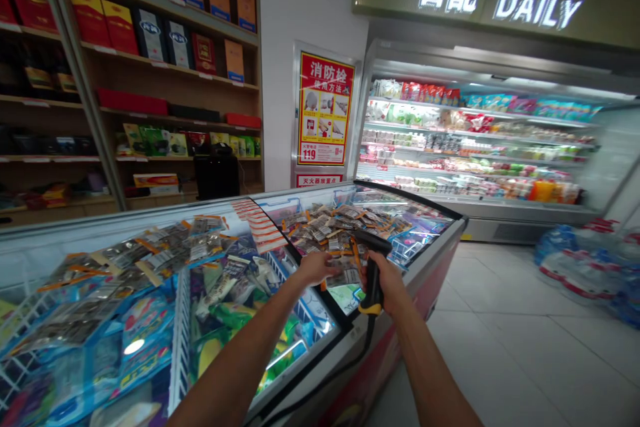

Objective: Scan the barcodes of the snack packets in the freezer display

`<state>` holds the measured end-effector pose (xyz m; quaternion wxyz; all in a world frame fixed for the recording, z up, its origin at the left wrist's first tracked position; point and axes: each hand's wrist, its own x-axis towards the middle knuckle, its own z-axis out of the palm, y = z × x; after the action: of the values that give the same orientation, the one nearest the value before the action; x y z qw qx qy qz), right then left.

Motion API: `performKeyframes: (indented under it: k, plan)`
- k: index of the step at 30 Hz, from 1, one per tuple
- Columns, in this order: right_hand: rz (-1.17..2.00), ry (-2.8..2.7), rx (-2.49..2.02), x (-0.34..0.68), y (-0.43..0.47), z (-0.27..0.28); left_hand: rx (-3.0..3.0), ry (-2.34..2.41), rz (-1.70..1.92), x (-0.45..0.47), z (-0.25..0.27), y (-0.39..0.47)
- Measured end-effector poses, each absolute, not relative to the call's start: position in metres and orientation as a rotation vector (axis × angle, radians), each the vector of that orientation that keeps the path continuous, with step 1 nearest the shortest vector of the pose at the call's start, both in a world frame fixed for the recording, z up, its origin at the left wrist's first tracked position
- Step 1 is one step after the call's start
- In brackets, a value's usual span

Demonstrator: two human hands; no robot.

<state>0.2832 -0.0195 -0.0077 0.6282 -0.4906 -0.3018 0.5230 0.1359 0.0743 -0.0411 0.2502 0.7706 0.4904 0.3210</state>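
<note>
Bare forearms (240,353), right hand (390,281) closed round a scanner (373,279), left hand (317,268) half-curled at a packet (351,272), grip unclear

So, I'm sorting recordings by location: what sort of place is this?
Probably a supermarket: there's a stocked open chiller under a DAILY sign, a glass-topped chest freezer, and shelves of boxed goods.

My left forearm (245,347) slants up and rightward, my right forearm (425,353) up and leftward, both bare. My right hand (389,280) is curled in a firm grip; my left hand (316,268) sits just apart, fingers pointing toward it, their hold unclear.
</note>
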Motion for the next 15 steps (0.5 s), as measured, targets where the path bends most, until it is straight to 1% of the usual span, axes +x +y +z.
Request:
performKeyframes:
  k: [3,6,8,11,15]
  plan:
    - [1.237,-0.691,-1.13,0.276,-0.02,-0.006,1.901,1.335,1.049,0.115,-0.037,0.083]
    - [1.325,-0.674,-1.062,0.26,-0.019,-0.003,1.549,1.422,1.351,0.084,-0.033,0.09]
    - [1.387,-0.676,-1.0,0.246,-0.018,-0.001,1.269,1.394,1.484,0.064,-0.032,0.092]
    - [1.518,-0.694,-0.946,0.223,-0.017,-0.001,0.912,1.288,1.572,0.043,-0.031,0.092]
    - [1.619,-0.757,-0.924,0.198,-0.016,-0.005,0.707,1.199,1.657,0.032,-0.03,0.093]
